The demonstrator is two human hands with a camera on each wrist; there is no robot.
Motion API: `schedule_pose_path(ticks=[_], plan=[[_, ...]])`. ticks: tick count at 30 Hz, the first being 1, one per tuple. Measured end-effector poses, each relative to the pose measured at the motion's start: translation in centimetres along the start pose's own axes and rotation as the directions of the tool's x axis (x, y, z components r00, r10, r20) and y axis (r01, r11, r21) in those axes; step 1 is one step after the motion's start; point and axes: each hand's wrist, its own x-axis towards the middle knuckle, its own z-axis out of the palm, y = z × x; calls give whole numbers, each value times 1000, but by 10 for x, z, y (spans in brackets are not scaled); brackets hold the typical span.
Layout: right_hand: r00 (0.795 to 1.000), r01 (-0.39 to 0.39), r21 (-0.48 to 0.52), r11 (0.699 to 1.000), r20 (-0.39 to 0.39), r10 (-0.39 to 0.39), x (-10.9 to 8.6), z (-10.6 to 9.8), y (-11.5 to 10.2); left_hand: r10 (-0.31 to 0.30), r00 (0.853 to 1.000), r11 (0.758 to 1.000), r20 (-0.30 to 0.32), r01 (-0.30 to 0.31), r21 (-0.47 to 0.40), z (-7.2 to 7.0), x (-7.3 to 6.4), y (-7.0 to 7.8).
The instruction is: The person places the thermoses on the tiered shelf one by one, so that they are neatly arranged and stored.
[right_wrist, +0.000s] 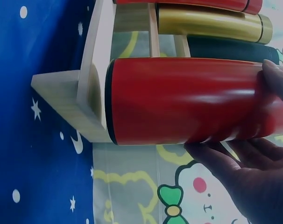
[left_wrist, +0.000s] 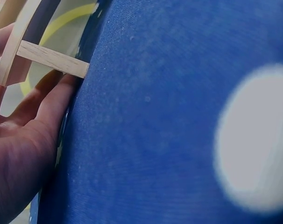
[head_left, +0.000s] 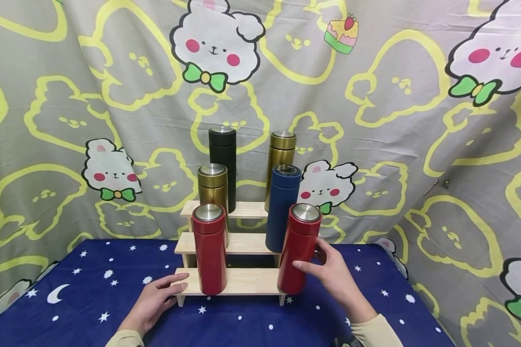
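A three-step wooden stand (head_left: 252, 282) carries several tall thermos bottles. My right hand (head_left: 332, 277) holds a red thermos (head_left: 301, 246) at the right end of the lowest step, thumb on its front and fingers round its right side. In the right wrist view, the bottom of this red thermos (right_wrist: 179, 102) is right at the step's end. My left hand (head_left: 158, 296) grips the left end of the lowest step, with the thumb above the board and fingers below it beside a stand leg (left_wrist: 53, 59). Another red thermos (head_left: 210, 250) stands upright on that step's left part.
On the middle step stand a gold thermos (head_left: 212, 185) at left and a blue thermos (head_left: 282, 207) at right. A black thermos (head_left: 223, 164) and another gold thermos (head_left: 283, 144) occupy the top step. Blue star-patterned cloth (head_left: 126, 270) covers the table; a cartoon-print curtain (head_left: 156, 115) hangs behind.
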Motion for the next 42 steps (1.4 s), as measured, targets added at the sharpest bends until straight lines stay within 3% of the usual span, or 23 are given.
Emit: schedule_pose_path(ticks=[16,42], plan=[[1000,26,6,1000,5,-26,5,22,2,1,1000,1000,1,-1,-6,-2,0,-1],[999,34,46,998,6,-34,9,32,3,5,1000,1000,8,-5,-8,-1,0,0]])
